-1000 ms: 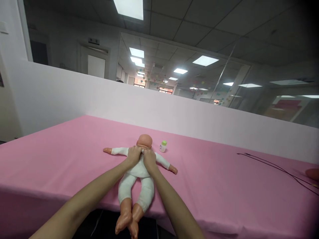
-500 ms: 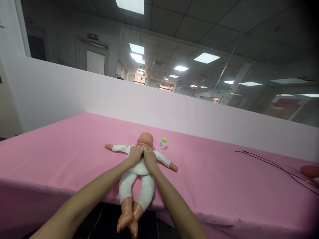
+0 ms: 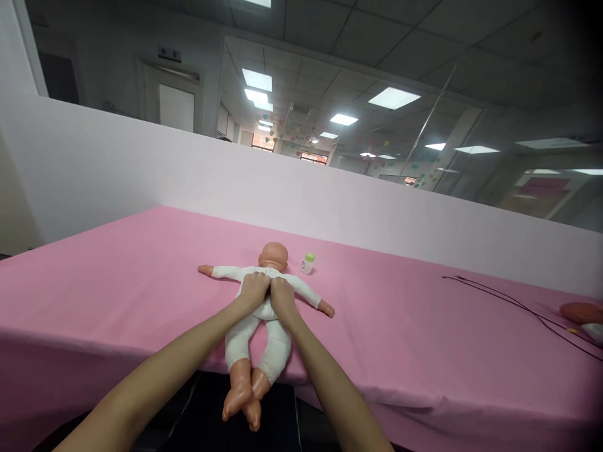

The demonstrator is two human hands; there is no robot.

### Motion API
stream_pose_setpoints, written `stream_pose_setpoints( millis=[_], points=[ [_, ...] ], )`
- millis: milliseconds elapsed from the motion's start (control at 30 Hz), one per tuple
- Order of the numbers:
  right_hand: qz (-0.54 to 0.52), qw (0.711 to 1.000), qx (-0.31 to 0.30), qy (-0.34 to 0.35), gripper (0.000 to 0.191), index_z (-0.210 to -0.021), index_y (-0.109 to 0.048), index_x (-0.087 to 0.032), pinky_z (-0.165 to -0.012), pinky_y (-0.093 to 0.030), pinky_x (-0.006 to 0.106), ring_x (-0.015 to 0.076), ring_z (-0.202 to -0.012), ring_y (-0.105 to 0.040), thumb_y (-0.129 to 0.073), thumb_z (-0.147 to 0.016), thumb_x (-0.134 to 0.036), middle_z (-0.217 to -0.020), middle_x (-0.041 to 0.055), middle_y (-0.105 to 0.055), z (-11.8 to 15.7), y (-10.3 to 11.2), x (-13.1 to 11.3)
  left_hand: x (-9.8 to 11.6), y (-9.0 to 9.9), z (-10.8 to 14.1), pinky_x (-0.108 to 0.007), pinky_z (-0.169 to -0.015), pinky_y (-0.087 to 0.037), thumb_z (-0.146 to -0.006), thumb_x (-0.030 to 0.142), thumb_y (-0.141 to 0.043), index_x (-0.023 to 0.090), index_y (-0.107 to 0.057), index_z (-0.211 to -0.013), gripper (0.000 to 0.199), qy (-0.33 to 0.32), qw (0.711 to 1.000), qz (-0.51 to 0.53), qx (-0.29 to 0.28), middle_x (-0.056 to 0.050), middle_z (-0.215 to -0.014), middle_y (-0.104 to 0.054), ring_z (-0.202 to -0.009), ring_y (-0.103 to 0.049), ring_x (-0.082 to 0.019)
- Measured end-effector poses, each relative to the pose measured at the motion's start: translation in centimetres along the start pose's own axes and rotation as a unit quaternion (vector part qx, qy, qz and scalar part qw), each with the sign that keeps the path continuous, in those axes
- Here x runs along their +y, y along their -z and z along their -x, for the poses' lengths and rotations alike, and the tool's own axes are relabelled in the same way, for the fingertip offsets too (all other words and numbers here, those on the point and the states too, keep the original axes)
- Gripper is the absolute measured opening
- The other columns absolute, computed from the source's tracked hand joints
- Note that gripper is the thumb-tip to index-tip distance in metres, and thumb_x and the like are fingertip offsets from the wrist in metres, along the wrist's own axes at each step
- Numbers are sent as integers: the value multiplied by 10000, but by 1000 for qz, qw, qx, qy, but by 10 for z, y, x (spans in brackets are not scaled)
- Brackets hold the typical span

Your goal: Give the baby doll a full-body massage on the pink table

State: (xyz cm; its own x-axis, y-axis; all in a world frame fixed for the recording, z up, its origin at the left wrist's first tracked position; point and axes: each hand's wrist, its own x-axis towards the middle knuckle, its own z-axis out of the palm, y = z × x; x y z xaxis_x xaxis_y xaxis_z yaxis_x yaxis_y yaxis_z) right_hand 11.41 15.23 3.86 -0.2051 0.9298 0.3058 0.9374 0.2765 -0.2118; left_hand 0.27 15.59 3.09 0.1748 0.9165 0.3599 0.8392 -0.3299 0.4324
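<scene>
A baby doll (image 3: pixel 273 253) in a white cloth body lies on the pink-covered table, arms spread wide and feet crossed past the near edge. The back of its bald head shows, and no face is visible. Side by side on the doll's upper body, my left hand (image 3: pixel 255 286) and my right hand (image 3: pixel 282 296) are closed, knuckles up. Their thumbs and fingertips are hidden, pressed into the white cloth along the middle. A small bottle with a green cap (image 3: pixel 308 263) stands to the right of the doll's head.
The pink tablecloth (image 3: pixel 400 314) hangs over the near edge. Thin black cables (image 3: pixel 504 296) run across the right side towards an orange-brown object (image 3: pixel 581 312), partly cut off. Behind the table rises a low white partition (image 3: pixel 330 207) with glass above.
My two hands have slid a little down the doll's body, away from its neck, so the white cloth below the head now shows. The camera view has shifted slightly.
</scene>
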Motion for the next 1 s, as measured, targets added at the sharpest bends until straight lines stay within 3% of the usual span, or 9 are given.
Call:
stream_pose_setpoints(
  millis=[167,267,367,467,633,800,1000],
  points=[
    [-41,998,0,51,252,-776,-734,-148,-702,-443,352,237,-713,-642,-542,-918,-68,-799,126,-729,19,15,11,-6,26,17,-327,-769,-438,-876,135,-507,185,-721,-741,258,-46,996,-56,-43,-32,-680,-570,-732,-587,-196],
    [-30,996,-3,80,162,-779,-736,-154,-771,-462,363,282,-845,-665,-640,-867,-58,-897,156,-734,36,21,7,-12,37,32,-314,-750,-446,-827,178,-592,215,-696,-679,184,-71,994,-8,-83,-13,-639,-560,-696,-588,-190],
    [49,997,-18,63,247,-887,-744,-132,-814,-472,369,299,-951,-661,-526,-907,-19,-1002,184,-727,41,18,-5,-11,33,38,-332,-766,-455,-831,126,-539,202,-697,-705,216,-71,997,-1,-40,-48,-733,-623,-793,-624,-232],
    [100,994,-33,24,341,-965,-737,-103,-809,-480,376,290,-931,-666,-417,-930,9,-1007,194,-725,36,13,-16,-3,21,34,-359,-788,-452,-874,74,-462,159,-707,-763,281,-56,997,-42,13,-101,-843,-660,-879,-625,-264],
    [95,994,-38,32,340,-1001,-729,-132,-814,-467,336,261,-946,-650,-405,-975,-34,-1054,158,-717,42,22,-13,0,23,34,-351,-789,-459,-907,108,-491,168,-711,-763,269,-37,998,-37,-28,-69,-760,-641,-780,-621,-230],
    [39,994,-46,91,165,-968,-717,-202,-836,-454,301,247,-1001,-630,-555,-986,-176,-1083,123,-689,69,40,-3,-6,43,68,-339,-747,-464,-947,163,-500,201,-706,-803,254,-105,993,-39,-28,-81,-901,-668,-871,-624,-248],
    [45,996,-29,73,204,-900,-688,-169,-783,-437,299,220,-924,-624,-505,-972,-115,-979,82,-689,82,25,0,2,34,90,-387,-787,-476,-953,131,-499,185,-699,-809,252,-116,986,-113,-40,-95,-861,-660,-895,-608,-269]
  ],
)
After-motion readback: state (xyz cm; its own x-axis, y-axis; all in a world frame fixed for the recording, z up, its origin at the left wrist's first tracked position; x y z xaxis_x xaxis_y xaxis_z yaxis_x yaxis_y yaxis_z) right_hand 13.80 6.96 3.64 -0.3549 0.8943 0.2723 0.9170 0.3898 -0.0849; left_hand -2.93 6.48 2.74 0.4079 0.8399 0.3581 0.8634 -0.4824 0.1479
